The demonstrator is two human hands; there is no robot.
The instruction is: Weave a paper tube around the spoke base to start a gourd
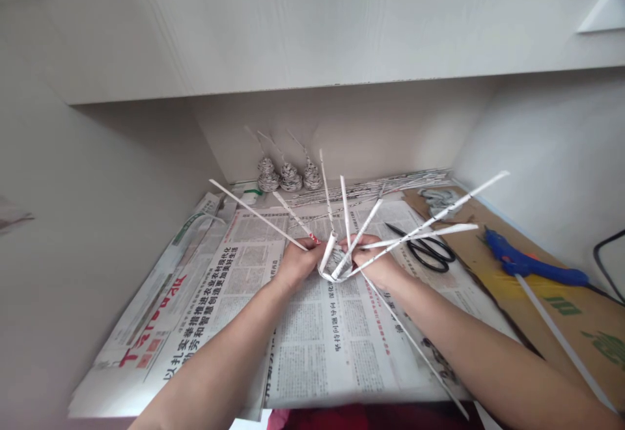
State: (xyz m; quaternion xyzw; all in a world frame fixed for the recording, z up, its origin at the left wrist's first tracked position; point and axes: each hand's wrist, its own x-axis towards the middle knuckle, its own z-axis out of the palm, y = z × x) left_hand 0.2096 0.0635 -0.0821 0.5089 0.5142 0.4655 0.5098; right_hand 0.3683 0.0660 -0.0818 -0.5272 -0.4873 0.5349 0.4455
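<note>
A small woven piece of rolled newspaper tubes (336,262) sits between my hands, with several tubes fanning out from it upward and to both sides. My left hand (297,263) is closed on its left side, fingers at the base of the tubes. On the right, my right hand (374,262) grips the opposite side, its fingers partly hidden behind the tubes. One long thin paper tube (415,345) runs from near my right hand down toward the table's front edge. Black-handled scissors (432,253) lie just beyond my right hand.
Newspaper sheets (312,345) cover the tabletop. Three woven gourd shapes (291,177) stand at the back wall, beside a pile of paper tubes (390,185). A blue glue gun (532,264) rests on cardboard (551,332) at right. A cabinet (312,26) overhangs the table.
</note>
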